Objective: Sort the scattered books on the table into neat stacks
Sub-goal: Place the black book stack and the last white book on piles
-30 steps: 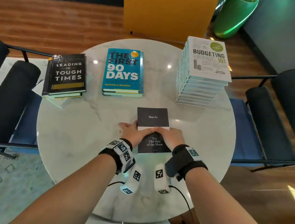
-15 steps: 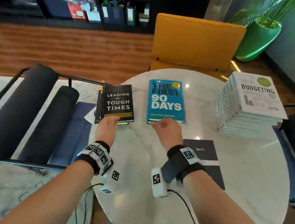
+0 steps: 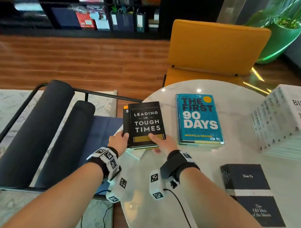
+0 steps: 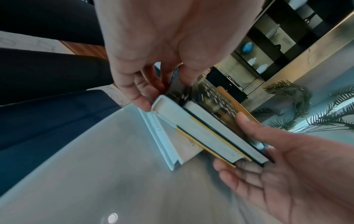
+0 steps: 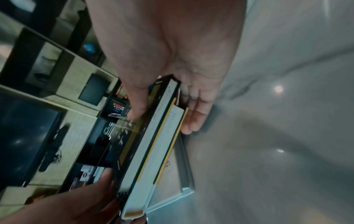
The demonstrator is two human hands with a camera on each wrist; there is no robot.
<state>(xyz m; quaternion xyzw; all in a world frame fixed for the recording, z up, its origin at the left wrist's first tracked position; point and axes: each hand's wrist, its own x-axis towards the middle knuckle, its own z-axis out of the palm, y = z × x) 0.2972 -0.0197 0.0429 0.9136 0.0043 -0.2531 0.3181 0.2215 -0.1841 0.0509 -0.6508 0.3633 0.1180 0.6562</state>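
Both hands are on the "Leading in Tough Times" book (image 3: 146, 123) at the left edge of the round marble table (image 3: 184, 198). The left hand (image 3: 118, 141) grips its near left corner, the right hand (image 3: 163, 143) pinches its near edge, thumb on the cover and fingers (image 5: 195, 119) beneath. It sits atop a yellow-edged book (image 4: 214, 145), above a pale book lying flat. "The First 90 Days" (image 3: 198, 118) lies just right; the Budgeting stack (image 3: 289, 124) stands farther right, and the dark "Old Man of the Moon" (image 3: 252, 193) rests nearer.

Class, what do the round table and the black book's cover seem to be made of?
Table: probably polished marble or a lookalike, white with faint grey veins and mirror-like light spots. Black book: glossy coated cover over paper pages; the wrist views show pale page edges.
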